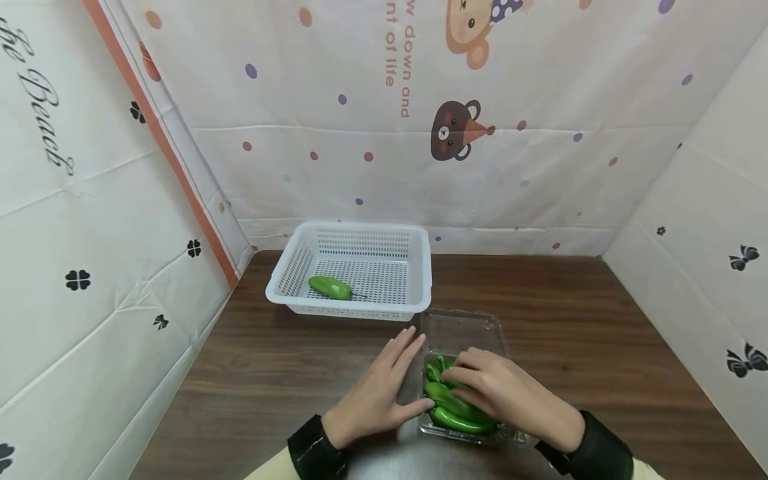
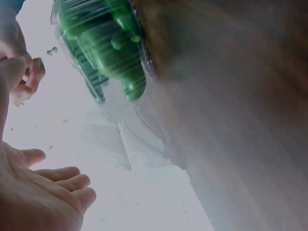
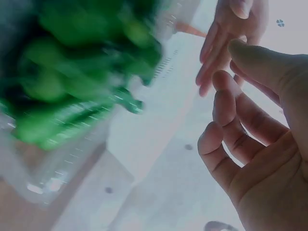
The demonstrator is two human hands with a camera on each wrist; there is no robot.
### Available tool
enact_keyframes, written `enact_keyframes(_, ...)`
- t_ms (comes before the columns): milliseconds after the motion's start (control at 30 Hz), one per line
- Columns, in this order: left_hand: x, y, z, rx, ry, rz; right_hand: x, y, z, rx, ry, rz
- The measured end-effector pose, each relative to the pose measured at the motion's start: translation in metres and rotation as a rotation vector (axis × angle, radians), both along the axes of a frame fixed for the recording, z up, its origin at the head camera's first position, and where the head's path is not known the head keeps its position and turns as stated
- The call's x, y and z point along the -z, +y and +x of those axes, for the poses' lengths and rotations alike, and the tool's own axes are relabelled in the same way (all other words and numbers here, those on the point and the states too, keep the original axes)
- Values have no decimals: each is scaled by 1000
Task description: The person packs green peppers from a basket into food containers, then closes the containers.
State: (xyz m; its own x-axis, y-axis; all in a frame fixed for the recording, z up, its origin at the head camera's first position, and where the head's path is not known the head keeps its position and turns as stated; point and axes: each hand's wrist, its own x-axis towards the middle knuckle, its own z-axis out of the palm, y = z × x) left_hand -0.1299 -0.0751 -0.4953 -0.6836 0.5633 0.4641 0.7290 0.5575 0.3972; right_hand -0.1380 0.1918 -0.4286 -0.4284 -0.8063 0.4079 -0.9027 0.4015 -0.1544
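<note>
A clear plastic clamshell box [image 1: 462,328] lies open near the table's front edge, with several green peppers [image 1: 451,404] in its near half. My left hand [image 1: 384,387] lies flat on the table against the box's left side, fingers straight and thumb at the box wall. My right hand [image 1: 505,390] hovers over the peppers with its fingers loosely bent, and I see nothing held in it. In the right wrist view that hand [image 3: 250,139] is empty, with the peppers [image 3: 62,72] blurred beside it. The left wrist view shows my left palm [image 2: 43,192] and the peppers [image 2: 106,43].
A white perforated basket [image 1: 360,231] stands at the back of the brown table [image 1: 600,320], holding a single green pepper [image 1: 330,287]. Patterned cloth walls close in the table at the left, back and right.
</note>
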Motion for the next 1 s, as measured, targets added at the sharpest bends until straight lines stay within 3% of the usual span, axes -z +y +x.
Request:
enact_keyframes(233,-7,-6,-9,-70,126,82,-27,-18,-20,-39,60,24)
enact_keyframes(533,-16,-22,-18,-221,178,233,-44,-57,-61,-65,99,-19)
enact_keyframes(733,-23,-37,-26,-358,189,327,-45,-83,-91,-19,49,-4)
enact_keyframes(1000,-29,-61,-39,-516,221,335,-48,-118,-125,33,-65,77)
